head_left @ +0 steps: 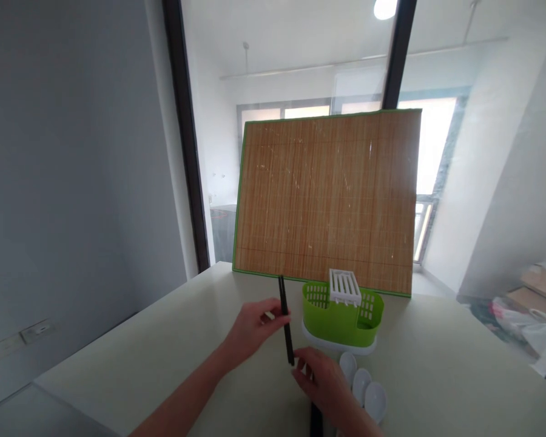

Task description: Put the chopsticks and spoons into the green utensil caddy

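Observation:
My left hand (257, 325) pinches a pair of black chopsticks (286, 328) near their middle, holding them tilted above the white table. My right hand (323, 376) is at their lower end, its thumb and curled fingers closed about the tip. Below my right wrist lie more black sticks (316, 419), mostly hidden by the hand. Several white spoons (361, 385) lie just right of that hand, their handles partly covered. Behind them stands a green utensil basket (332, 321) on a white base tray (339, 347), with a white slotted piece (344, 286) across its top.
A bamboo mat (327, 200) with green edging leans upright at the back of the white table (200, 340). Behind it are glass panels with dark frames (186, 133). Cardboard boxes (543, 288) and plastic bags (523, 321) lie beyond the table at the right.

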`<state>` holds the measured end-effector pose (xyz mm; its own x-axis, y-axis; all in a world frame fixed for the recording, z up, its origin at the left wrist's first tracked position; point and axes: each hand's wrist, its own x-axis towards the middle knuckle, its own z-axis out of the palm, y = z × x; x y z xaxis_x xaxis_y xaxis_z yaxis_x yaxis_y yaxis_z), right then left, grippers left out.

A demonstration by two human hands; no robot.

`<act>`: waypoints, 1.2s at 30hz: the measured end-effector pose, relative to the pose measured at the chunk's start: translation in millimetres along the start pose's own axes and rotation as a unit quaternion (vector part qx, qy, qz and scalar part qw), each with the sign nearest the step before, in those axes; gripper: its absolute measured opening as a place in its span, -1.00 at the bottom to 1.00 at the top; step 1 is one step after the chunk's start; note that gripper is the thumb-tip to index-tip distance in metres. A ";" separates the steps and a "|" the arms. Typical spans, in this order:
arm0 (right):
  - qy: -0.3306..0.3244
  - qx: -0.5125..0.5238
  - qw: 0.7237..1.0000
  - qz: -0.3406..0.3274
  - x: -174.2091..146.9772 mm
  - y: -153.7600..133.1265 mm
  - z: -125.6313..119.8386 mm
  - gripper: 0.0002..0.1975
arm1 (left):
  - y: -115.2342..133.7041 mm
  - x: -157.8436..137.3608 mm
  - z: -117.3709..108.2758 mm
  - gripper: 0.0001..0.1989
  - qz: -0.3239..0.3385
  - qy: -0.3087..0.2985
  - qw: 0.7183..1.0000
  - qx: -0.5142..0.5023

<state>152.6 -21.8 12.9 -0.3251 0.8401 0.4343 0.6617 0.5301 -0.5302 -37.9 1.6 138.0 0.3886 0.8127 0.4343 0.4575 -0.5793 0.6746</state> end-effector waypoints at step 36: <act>0.115 -0.301 0.937 -0.131 -20.3 21.0 1.2 -0.86 | -64.8 191.3 105.8 -0.73 -0.018 -0.146 0.988 0.036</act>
<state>172.3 -27.5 -7.9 -0.4210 0.6059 0.6750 0.8637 0.4952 0.0942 91.4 187.8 114.2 0.5808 0.7858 0.2127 0.5270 -0.5620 0.6376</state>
